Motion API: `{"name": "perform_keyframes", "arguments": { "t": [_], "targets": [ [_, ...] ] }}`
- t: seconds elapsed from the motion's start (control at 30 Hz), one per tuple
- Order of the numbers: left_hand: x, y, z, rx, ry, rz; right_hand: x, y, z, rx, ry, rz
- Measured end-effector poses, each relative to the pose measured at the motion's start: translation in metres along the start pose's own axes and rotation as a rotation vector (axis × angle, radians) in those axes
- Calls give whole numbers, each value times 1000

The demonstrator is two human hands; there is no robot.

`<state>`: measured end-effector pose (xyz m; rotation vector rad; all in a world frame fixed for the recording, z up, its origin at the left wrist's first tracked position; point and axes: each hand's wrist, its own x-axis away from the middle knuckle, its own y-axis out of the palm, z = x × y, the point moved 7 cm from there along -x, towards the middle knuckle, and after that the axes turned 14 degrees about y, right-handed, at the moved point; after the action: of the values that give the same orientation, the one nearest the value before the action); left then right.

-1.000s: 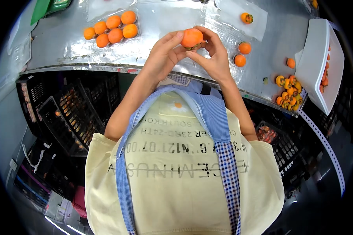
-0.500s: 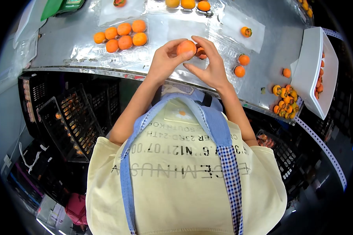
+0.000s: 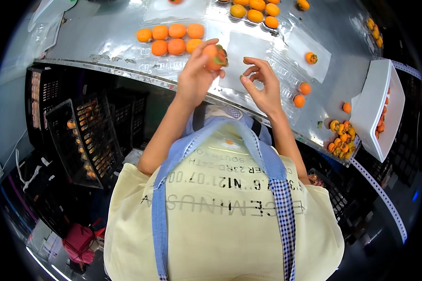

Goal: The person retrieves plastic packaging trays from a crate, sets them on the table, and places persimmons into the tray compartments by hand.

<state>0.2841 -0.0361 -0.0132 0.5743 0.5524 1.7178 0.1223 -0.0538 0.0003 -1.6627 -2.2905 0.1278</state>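
Note:
My left hand point(image 3: 196, 72) is closed around an orange persimmon point(image 3: 212, 58), raised above the near edge of the metal table. The fruit's green leafy calyx faces right. To its right, my right hand point(image 3: 266, 88) has its fingers curved and apart, with nothing visible between them. Just beyond my left hand, two rows of orange persimmons point(image 3: 177, 31) sit in a clear plastic tray. Right of my right hand, two persimmons point(image 3: 305, 88) lie on clear plastic trays, and another persimmon point(image 3: 311, 58) rests on a white sheet.
More yellow-orange persimmons point(image 3: 255, 16) stand in a tray at the back. A pile of persimmons point(image 3: 343, 139) lies at the table's right corner, beside a tilted white bin point(image 3: 369, 103) holding fruit. Black crates point(image 3: 82, 140) stand below at the left.
My hands have moved apart. The persimmon has turned so its calyx shows, staying in my left hand, while my right hand has moved away from it. The view has shifted, showing more of the back tray.

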Motion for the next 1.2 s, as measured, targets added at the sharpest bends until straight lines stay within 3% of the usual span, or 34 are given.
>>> {"name": "perform_keyframes", "arguments": {
  "t": [0.03,0.13,0.17,0.3,0.4,0.5,0.6,0.73,0.8,1.2],
  "targets": [
    [3,-2,-4,328,-197,51,-1,4,0,-14,12,-8],
    [4,-16,-2,658,-362,37,-2,16,-5,35,13,-47],
    [5,-27,-5,599,-365,140,-3,21,-5,51,12,-56],
    [5,-48,-4,709,-412,188,-8,43,-3,57,30,-92],
    [0,-57,3,922,-408,57,-13,60,-8,110,7,-111],
    [-2,-77,11,710,-357,374,-18,77,-18,114,29,-134],
    [-10,-80,17,820,-286,188,-23,91,-54,226,-198,37],
    [-17,-89,20,648,-240,207,-42,126,-58,196,-195,60],
    [-18,-87,28,470,-243,244,-51,139,-45,97,-141,27],
    [-28,-90,33,377,-323,174,-65,156,-18,-238,84,15]
  ]
}}
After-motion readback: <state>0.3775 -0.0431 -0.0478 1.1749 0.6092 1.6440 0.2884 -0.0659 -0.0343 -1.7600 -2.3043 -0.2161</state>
